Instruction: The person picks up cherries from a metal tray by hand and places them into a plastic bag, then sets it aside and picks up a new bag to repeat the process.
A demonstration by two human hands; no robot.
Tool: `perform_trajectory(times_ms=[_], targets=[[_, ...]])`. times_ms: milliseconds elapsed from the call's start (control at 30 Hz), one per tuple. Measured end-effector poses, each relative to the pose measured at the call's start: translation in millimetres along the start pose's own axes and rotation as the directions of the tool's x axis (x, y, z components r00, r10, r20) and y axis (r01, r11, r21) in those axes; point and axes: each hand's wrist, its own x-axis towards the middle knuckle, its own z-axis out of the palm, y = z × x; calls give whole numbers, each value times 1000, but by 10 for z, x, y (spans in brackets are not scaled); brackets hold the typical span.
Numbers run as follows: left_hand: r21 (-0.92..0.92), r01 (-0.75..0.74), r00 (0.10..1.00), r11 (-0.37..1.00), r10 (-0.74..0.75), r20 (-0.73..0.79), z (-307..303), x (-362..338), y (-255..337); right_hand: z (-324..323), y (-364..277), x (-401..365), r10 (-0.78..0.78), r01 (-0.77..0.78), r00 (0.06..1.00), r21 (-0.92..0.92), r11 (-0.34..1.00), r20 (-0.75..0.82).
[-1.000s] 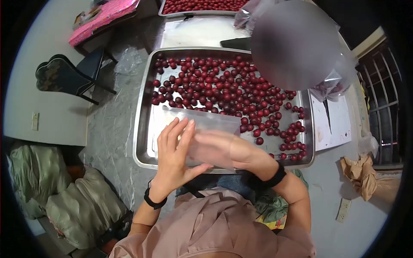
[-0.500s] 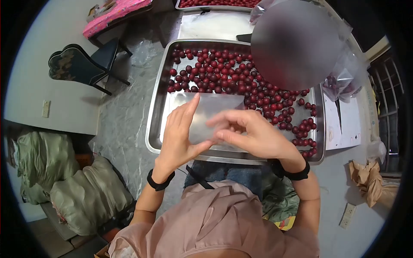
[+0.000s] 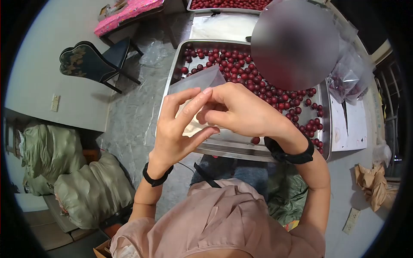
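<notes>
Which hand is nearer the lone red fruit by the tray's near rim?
Right. The right hand is just beyond the fruit and slightly to its left; the left hand is much farther off to its left.

1. The metal tray carries many round, dark red fruits; one of them lies near the tray's lower rim.
2. On the grey floor there stands a dark chair.
3. Near this chair, a piece of crumpled clear plastic lies on the floor.
</notes>
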Motion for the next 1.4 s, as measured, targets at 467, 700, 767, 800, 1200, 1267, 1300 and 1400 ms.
perform_trajectory(times_ms=[467, 700, 767, 800, 1200, 1267, 1300, 1400], targets=[[128, 48, 991, 991, -31, -131, -194, 23, -203, -332, 151, -278, -33, 55, 950, 62, 997, -312], [133, 162, 972, 978, -134, -194, -298, 0, -270, -155, 788, -288, -99, 18, 986, -506, 862, -133], [143, 166, 968, 976, -133, -213, -310, -11, -284, 15, 979, -175, -193, 127, 981, -651, 748, -30], [153, 168, 965, 974, -131, -229, -321, -21, -289, 77, 1028, -106, -195, 131, 980, -650, 749, -26], [63, 266, 926, 962, -237, -295, -446, -241, -465, 517, 1583, 726, -496, 401, 851, -824, 401, 174], [68, 259, 927, 964, -228, -297, -434, -224, -434, 573, 1655, 827, -523, 418, 832, -829, 372, 185], [73, 252, 929, 965, -220, -297, -426, -218, -424, 593, 1702, 853, -523, 418, 832, -830, 369, 186], [69, 250, 931, 966, -220, -291, -408, -213, -426, 596, 1696, 892, -476, 408, 861, -804, 433, 180]])
